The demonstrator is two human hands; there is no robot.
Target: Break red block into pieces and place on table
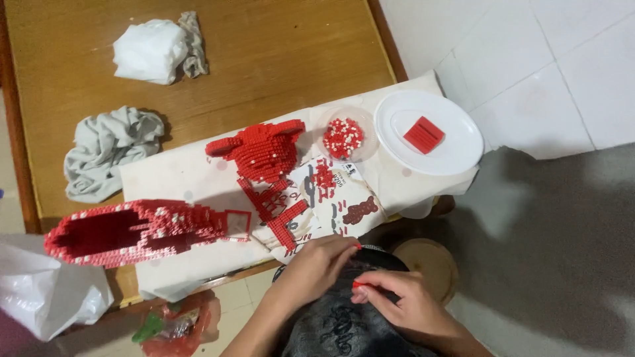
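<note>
My left hand (316, 267) and my right hand (395, 301) meet low in the view, over my lap and dark shirt, fingertips pinched close together. What they pinch is too small to make out. Just above them on a pale cloth (192, 178) lie a red brick-built head with ears (259, 150), flat red brick strips (276, 206) and a printed instruction sheet (337, 201). A long hollow red and white brick body (132, 231) lies at the left.
A clear dish of red and white small bricks (344, 137) and a white plate (456, 155) holding a red block (424, 134) sit at the right. Crumpled grey cloth (109, 158) and white tissue (153, 49) lie on the wooden table (264, 53). Plastic bags (46, 294) lie on the floor.
</note>
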